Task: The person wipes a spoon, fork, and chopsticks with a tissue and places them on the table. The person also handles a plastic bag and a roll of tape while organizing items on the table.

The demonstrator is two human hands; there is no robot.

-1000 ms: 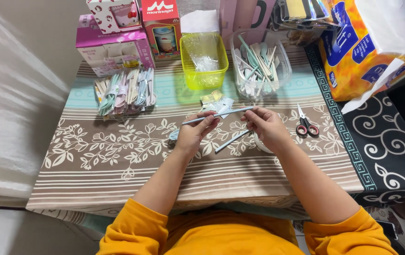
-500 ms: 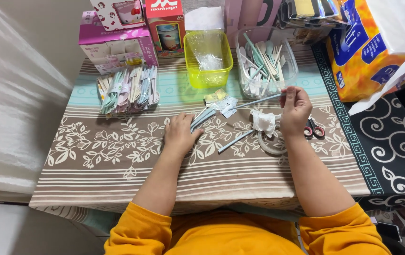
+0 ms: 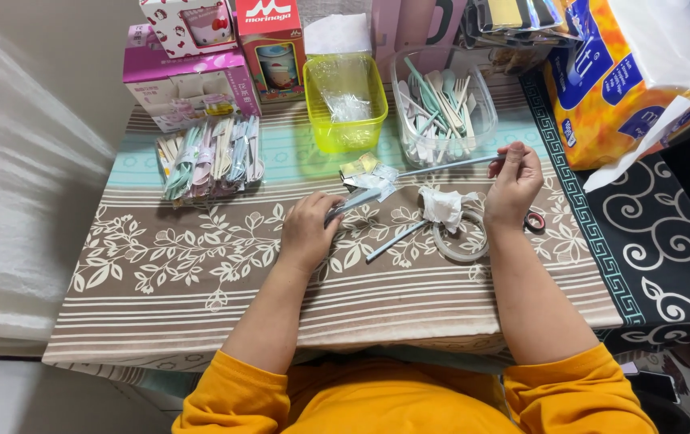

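Table (image 3: 160, 273): covered by a leaf-patterned cloth.
Left hand (image 3: 306, 233): closed on a wrapped utensil (image 3: 359, 198), resting on the cloth.
Right hand (image 3: 512, 183): pinched on a grey stick (image 3: 441, 167) beside the tape roll (image 3: 461, 238).
Beyond: clear tub (image 3: 441, 104) of cutlery, yellow tub (image 3: 347, 100), boxes (image 3: 200, 64).

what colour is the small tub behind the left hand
Translucent yellow-green tub, clearest in the head view.

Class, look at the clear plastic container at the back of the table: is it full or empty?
Partly full. The clear container holds a loose pile of pastel utensils, some handles poking above its rim.
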